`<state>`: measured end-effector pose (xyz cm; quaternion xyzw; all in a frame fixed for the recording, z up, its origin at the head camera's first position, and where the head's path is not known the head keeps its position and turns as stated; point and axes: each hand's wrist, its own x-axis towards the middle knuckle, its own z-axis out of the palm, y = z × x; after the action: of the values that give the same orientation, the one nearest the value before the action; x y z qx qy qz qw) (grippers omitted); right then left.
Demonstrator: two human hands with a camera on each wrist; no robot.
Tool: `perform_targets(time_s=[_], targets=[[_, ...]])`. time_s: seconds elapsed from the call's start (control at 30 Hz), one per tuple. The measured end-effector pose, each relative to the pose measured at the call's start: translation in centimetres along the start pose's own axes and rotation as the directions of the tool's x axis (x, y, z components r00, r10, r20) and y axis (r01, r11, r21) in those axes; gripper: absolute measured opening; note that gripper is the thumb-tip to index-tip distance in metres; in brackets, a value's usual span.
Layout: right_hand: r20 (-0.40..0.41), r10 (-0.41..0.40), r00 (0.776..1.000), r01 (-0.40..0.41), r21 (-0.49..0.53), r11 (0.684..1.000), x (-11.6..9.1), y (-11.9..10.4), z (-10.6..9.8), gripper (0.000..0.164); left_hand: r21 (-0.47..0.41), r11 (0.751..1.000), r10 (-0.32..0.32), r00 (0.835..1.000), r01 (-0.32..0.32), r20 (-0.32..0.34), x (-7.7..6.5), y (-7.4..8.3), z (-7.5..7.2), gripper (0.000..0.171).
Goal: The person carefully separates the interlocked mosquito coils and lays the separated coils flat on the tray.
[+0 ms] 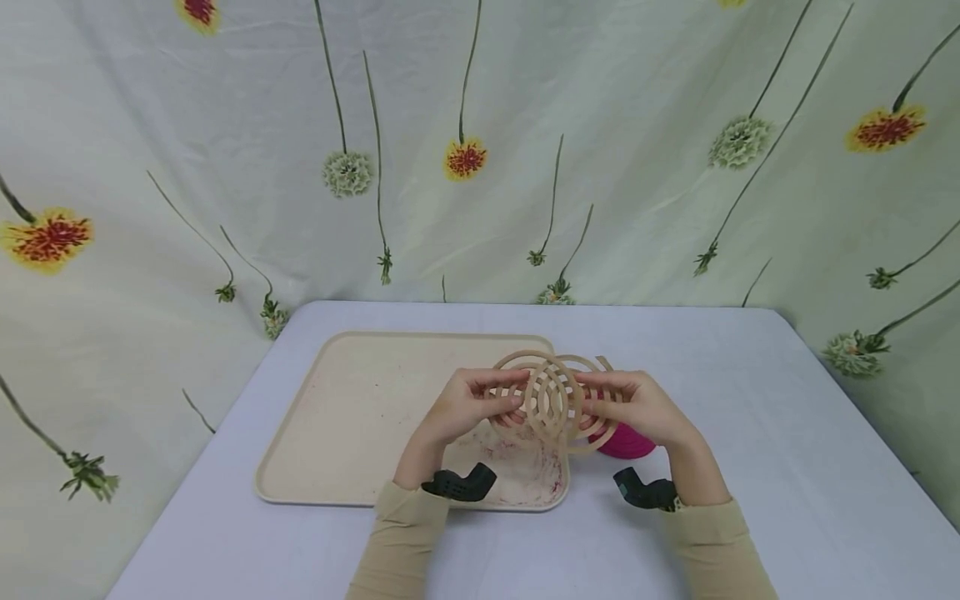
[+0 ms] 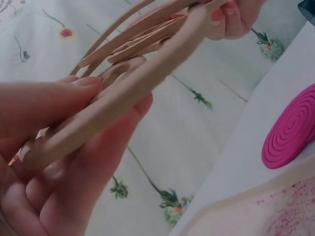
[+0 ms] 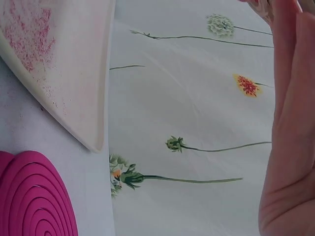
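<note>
Both hands hold up a beige trivet (image 1: 553,404) made of thin concentric rings, its loops overlapping in the middle. My left hand (image 1: 467,406) pinches its left side between thumb and fingers; the left wrist view shows this hand (image 2: 64,142) around one curved beige strip (image 2: 133,96). On the opposite side, my right hand (image 1: 637,406) pinches the rings with thumb and fingers. In the right wrist view only the edge of that hand (image 3: 295,132) appears, and its grip is mostly out of frame. A pink trivet (image 1: 630,443) with similar rings lies on the table, partly behind the right hand.
A cream tray (image 1: 375,408) lies left of and beneath the hands, with reddish specks on its right part. The white table (image 1: 750,417) extends to the right. A flower-printed cloth (image 1: 637,167) hangs behind the table.
</note>
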<state>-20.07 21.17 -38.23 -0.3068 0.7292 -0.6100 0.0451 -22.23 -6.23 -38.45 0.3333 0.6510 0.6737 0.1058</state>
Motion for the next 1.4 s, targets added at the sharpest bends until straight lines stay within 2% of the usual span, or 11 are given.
perform_targets(time_s=[0.23, 0.4, 0.53, 0.67, 0.77, 0.87, 0.93, 1.07, 1.17, 1.3, 1.4], targets=[[-0.147, -0.085, 0.986, 0.092, 0.046, 0.995, 0.6, 0.0, 0.6, 0.036, -0.142, 0.985, 0.072, 0.986, -0.094, -0.151, 0.5, -0.4, 0.6, 0.039], [-0.286, -0.113, 0.951, 0.161, 0.151, 0.975, 1.1, 0.1, 1.6, 0.039, -0.177, 0.955, 0.177, 0.938, -0.237, -0.299, 1.1, -0.7, 1.6, 0.039], [-0.413, -0.156, 0.897, 0.264, 0.221, 0.939, 1.6, 0.1, 2.7, 0.04, -0.18, 0.937, 0.203, 0.885, -0.3, -0.418, 1.7, -0.8, 2.8, 0.038], [-0.543, -0.177, 0.821, 0.363, 0.257, 0.896, 2.1, 0.2, 3.9, 0.04, -0.235, 0.916, 0.175, 0.853, -0.324, -0.492, 1.9, -0.9, 3.9, 0.039], [-0.616, -0.196, 0.763, 0.428, 0.254, 0.868, 2.4, 0.2, 4.6, 0.041, -0.259, 0.907, 0.166, 0.846, -0.333, -0.507, 1.9, -1.0, 4.4, 0.041], [-0.647, -0.208, 0.733, 0.441, 0.219, 0.87, 2.5, 0.2, 4.6, 0.04, -0.267, 0.908, 0.168, 0.864, -0.323, -0.476, 1.9, -1.1, 4.5, 0.043], [-0.635, -0.2, 0.746, 0.401, 0.19, 0.896, 2.3, 0.1, 4.2, 0.04, -0.271, 0.915, 0.162, 0.888, -0.298, -0.431, 1.8, -1.1, 4.2, 0.043], [-0.51, -0.154, 0.846, 0.269, 0.16, 0.95, 1.4, -0.2, 2.5, 0.038, -0.245, 0.941, 0.152, 0.938, -0.234, -0.313, 1.3, -0.9, 2.9, 0.039], [-0.387, -0.137, 0.912, 0.2, 0.129, 0.971, 0.6, -0.5, 1.1, 0.036, -0.211, 0.956, 0.16, 0.966, -0.202, -0.201, 0.8, -0.6, 1.8, 0.035], [-0.216, -0.146, 0.966, 0.164, 0.067, 0.984, -0.2, -0.7, -0.1, 0.033, -0.167, 0.97, 0.17, 0.985, -0.174, -0.037, 0.3, -0.2, 0.6, 0.033], [-0.096, -0.122, 0.988, 0.124, 0.015, 0.992, -0.4, -0.9, -0.5, 0.032, -0.141, 0.982, 0.136, 0.99, -0.128, 0.046, 0.0, 0.1, 0.2, 0.034]])
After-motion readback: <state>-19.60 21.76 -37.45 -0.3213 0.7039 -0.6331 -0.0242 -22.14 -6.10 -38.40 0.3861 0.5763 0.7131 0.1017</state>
